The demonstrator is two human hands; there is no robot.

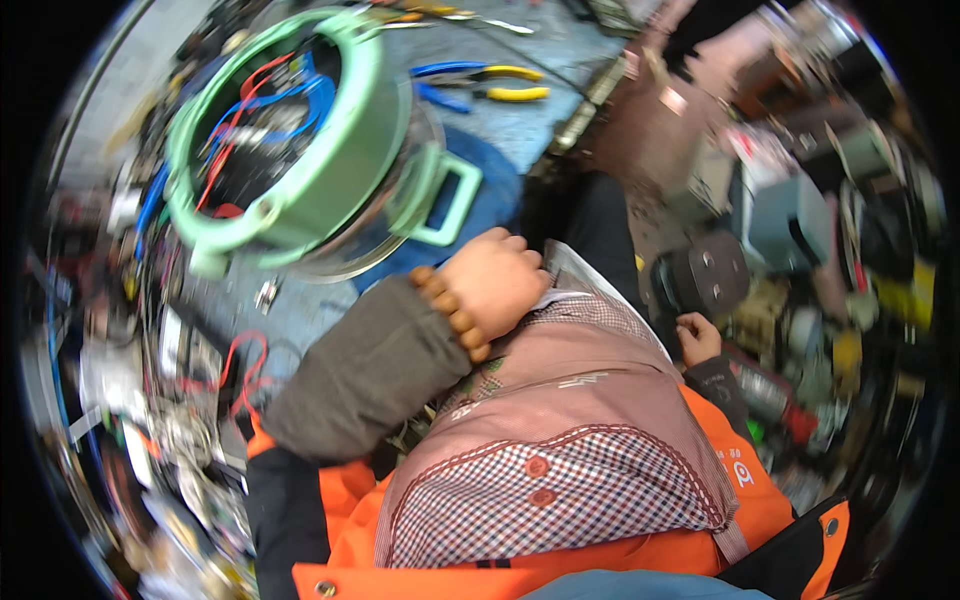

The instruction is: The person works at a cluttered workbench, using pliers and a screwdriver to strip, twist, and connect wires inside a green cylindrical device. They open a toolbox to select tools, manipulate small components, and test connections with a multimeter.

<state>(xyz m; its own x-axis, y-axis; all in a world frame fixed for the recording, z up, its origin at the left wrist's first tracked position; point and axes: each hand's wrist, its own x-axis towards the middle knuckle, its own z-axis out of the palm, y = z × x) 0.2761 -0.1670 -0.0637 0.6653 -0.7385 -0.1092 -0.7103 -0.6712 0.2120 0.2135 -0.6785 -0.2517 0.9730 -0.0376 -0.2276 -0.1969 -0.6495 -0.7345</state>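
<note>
My left hand (495,282), with a wooden bead bracelet (452,312) at the wrist, is closed over the upper edge of my checked apron (560,480). Whatever lies inside its fingers is hidden. Beyond it, a light green pot-shaped appliance body (350,190) lies tilted on the blue work surface, its open end exposing red and blue wires (262,120). A green handle (455,205) points toward my left hand without touching it. Off to the right, my right hand (699,338) is low with curled fingers, near a dark brown rounded object (702,275). Its grip is blurred.
Blue-and-yellow pliers (490,80) lie on the work surface (545,120) behind the appliance. A red cord (245,370) and cluttered parts crowd the left. Several boxes and appliances, including a grey-blue one (790,222), fill the floor at right.
</note>
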